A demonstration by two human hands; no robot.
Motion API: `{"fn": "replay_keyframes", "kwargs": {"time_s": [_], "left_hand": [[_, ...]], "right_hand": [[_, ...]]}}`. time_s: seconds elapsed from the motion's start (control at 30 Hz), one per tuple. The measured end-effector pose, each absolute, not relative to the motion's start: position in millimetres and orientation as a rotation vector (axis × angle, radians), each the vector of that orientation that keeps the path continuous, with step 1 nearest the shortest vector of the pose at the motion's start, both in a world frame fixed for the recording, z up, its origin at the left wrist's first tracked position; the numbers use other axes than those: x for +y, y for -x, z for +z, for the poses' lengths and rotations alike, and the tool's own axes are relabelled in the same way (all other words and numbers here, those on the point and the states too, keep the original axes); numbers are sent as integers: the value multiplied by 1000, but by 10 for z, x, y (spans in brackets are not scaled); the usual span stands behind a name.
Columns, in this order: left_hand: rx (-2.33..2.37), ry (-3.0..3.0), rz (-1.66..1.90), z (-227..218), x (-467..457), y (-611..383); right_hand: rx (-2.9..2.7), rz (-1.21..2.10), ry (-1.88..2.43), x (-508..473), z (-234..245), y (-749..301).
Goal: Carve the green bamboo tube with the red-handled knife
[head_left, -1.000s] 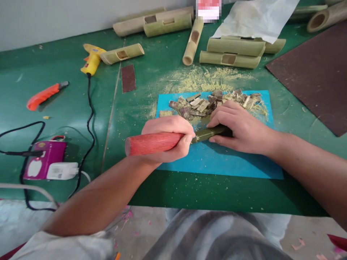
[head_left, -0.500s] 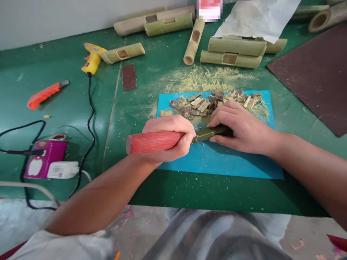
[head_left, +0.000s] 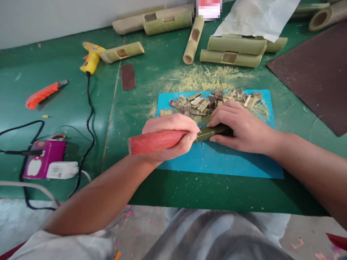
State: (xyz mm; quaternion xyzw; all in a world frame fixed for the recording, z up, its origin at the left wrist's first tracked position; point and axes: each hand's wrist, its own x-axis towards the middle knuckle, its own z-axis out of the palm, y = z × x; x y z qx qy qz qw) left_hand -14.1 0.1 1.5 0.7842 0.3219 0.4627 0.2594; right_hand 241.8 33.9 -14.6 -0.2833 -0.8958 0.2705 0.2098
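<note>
My left hand (head_left: 173, 137) is closed round the red handle (head_left: 151, 142) of a tool whose working end is hidden by my fingers and the workpiece. Just right of it lies a dark green bamboo piece (head_left: 206, 133), and the front of my left hand meets its near end. My right hand (head_left: 235, 124) grips this bamboo from above, thumb on the near side, covering its right end. Beneath both is a blue sheet (head_left: 225, 162). Behind my hands, a heap of bamboo chips and small brown pieces (head_left: 200, 103) lies on that sheet.
Cut bamboo tubes (head_left: 230, 57) line the back, some under white paper (head_left: 252, 18). A yellow glue gun (head_left: 92, 59), an orange utility knife (head_left: 46, 94) and a purple power socket (head_left: 46, 159) with cords lie left. A large brown board (head_left: 317, 79) is at right.
My left hand has pushed the red-handled tool slightly to the right along the bamboo. My right hand stays in place.
</note>
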Motion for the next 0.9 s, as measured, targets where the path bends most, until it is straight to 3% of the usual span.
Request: {"fn": "replay_keyframes", "kwargs": {"time_s": [0.9], "left_hand": [[781, -2196, 1241, 36, 22, 154]], "right_hand": [[-2485, 734, 765, 347, -178, -2421]]}}
